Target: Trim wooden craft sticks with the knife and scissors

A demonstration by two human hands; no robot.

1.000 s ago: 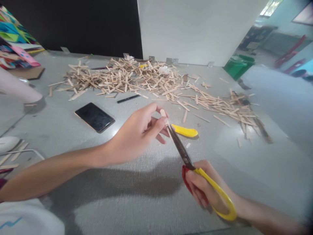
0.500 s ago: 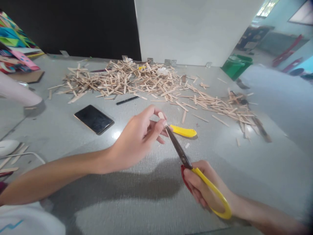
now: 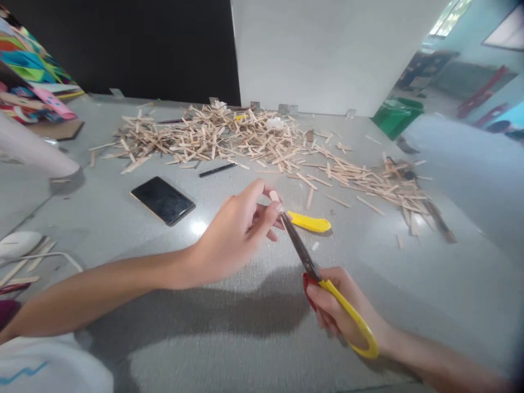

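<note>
My left hand is closed, pinching a small wooden craft stick between thumb and fingers above the table. My right hand grips scissors with a yellow and a red handle. The blade tips meet the stick right at my left fingertips; the blades look nearly closed, and the exact contact is hidden by my thumb. Just behind the blades a yellow utility knife lies on the table. A small pale offcut rests near it.
A broad heap of craft sticks spreads along the back and right. A black phone and a dark pen-like tool lie to the left. A white mouse sits at far left; a green bin stands beyond the table.
The whole view has shifted slightly, moving the table items a little right. The scissor handles appear slightly closer together; both hands keep their hold.
</note>
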